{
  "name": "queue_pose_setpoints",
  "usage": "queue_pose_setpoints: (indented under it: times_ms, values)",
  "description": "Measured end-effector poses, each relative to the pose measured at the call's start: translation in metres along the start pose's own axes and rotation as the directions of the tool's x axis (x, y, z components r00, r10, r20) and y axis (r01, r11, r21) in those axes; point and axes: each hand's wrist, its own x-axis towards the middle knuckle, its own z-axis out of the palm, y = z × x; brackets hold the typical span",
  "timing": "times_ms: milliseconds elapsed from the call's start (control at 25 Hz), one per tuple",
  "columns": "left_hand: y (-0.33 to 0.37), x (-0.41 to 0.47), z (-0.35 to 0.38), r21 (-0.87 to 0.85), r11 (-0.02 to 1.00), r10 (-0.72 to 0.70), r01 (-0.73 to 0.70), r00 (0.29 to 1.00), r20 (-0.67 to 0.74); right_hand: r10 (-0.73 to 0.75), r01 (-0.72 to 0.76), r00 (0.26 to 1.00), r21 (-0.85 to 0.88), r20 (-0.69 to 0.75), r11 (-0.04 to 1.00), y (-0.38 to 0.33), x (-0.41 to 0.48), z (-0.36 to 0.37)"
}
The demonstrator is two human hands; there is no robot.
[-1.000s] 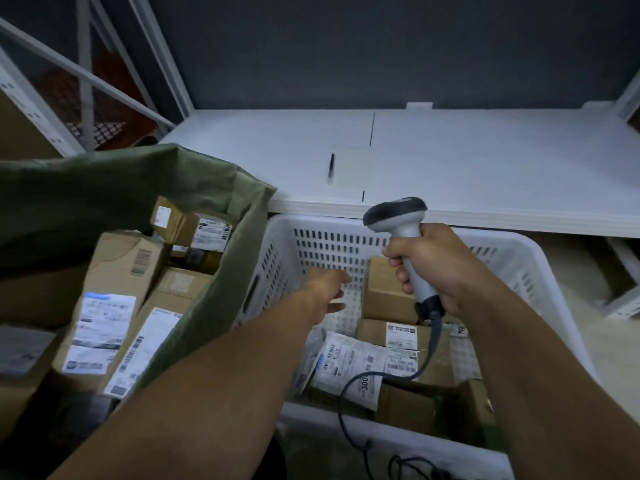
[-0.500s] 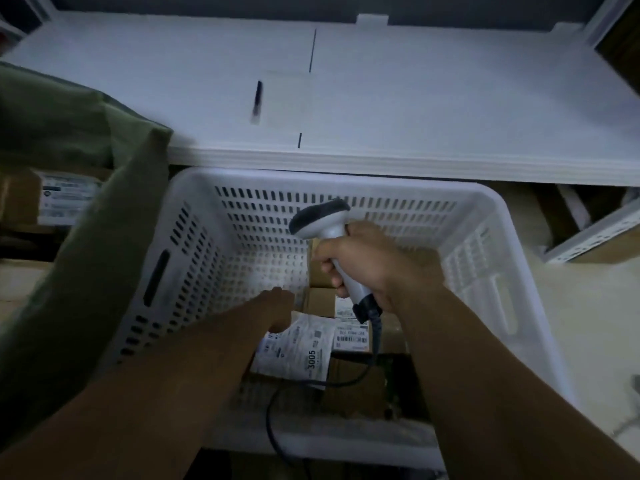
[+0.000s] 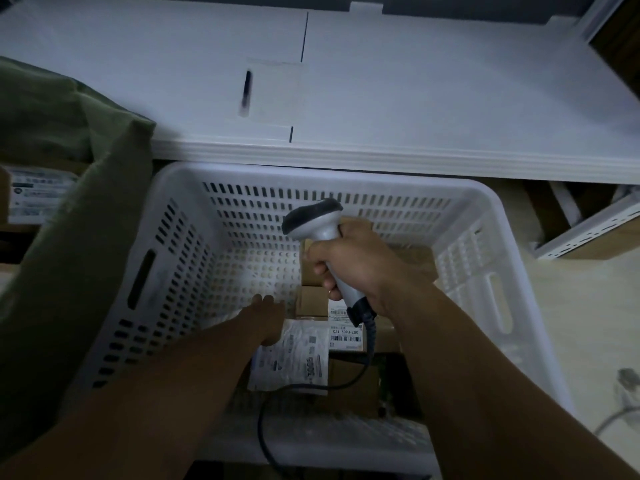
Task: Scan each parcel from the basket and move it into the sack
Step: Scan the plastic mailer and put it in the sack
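Reached low into the basket (image 3: pixel 346 176) with the left hand (image 3: pixel 268 315), fingers stretched and holding nothing, tips close to the far edge of a soft mailer bag (image 3: pixel 294 358) lying near the middle of the basket floor. Judged that bag light, limp and slippery: best pinched along one edge, label kept flat and facing up for the scan. Saw labelled cardboard boxes (image 3: pixel 346 336) packed just beside it on the right; judged them stiff and light enough to lift by two opposite sides. Gripped the scanner (image 3: pixel 313 218) in the right hand (image 3: pixel 356 268) above those boxes, head angled down and left, cable (image 3: pixel 260 424) trailing over the near rim. Had the green sack (image 3: pixel 69 254) close against the basket's left side, a labelled parcel (image 3: pixel 34 199) showing past its edge. Beyond the far rim, a white desk (image 3: pixel 415 98).
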Motion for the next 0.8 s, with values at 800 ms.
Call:
queue_pose_setpoints:
  times_ms: [800]
  values:
    - [0.021, -0.004, 0.017, -0.071, 0.997, -0.02, 0.012, 0.994, -0.111, 0.001, -0.001, 1.0, -0.007, -0.02, 1.0, 0.01, -0.016, -0.015]
